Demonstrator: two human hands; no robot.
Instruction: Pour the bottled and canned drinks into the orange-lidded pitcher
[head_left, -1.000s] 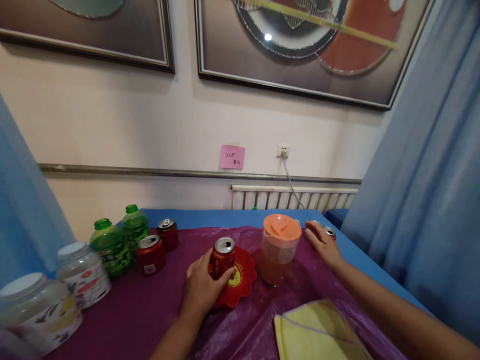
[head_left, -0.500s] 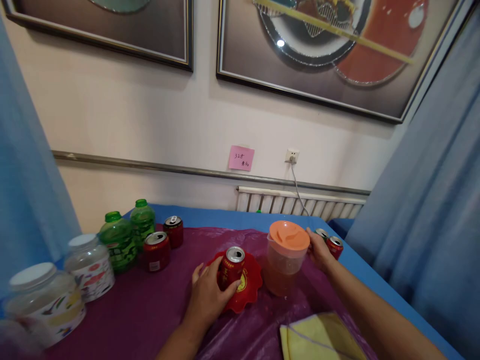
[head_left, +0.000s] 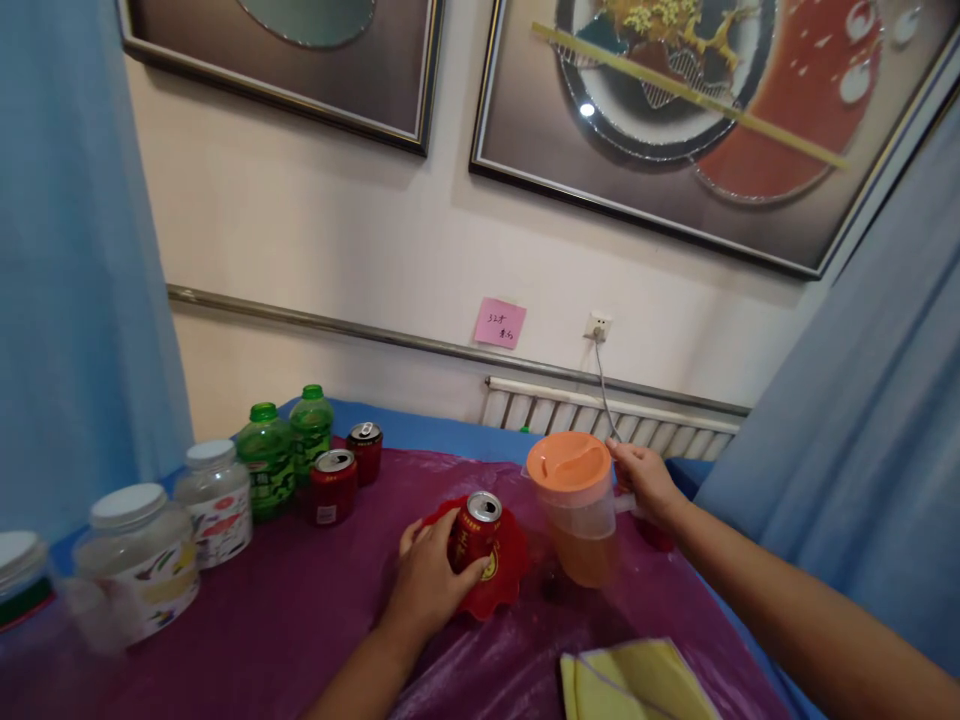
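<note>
With thumb and fingers around it, my left hand (head_left: 435,572) grips a red soda can (head_left: 475,532) whose top is opened. The can stands on a red scalloped plate (head_left: 511,560) with a yellow mark. To its right, my right hand (head_left: 646,480) is closed on the handle of a clear plastic pitcher (head_left: 581,535) with an orange lid (head_left: 570,462). Amber liquid fills its lower part, and the pitcher leans slightly to the left. A folded yellow cloth (head_left: 637,682) lies in front of the pitcher.
Two more red cans (head_left: 334,488) and green plastic bottles (head_left: 266,462) stand at the back left. Jars with white lids (head_left: 139,560) line the left side. A purple sheet (head_left: 300,620) covers the blue table. Behind are a radiator (head_left: 517,408) and a plugged-in cord (head_left: 604,385).
My right hand has raised and tipped the pitcher slightly, its lid moving left. My left hand keeps hold of the can. The camera view has shifted left.
</note>
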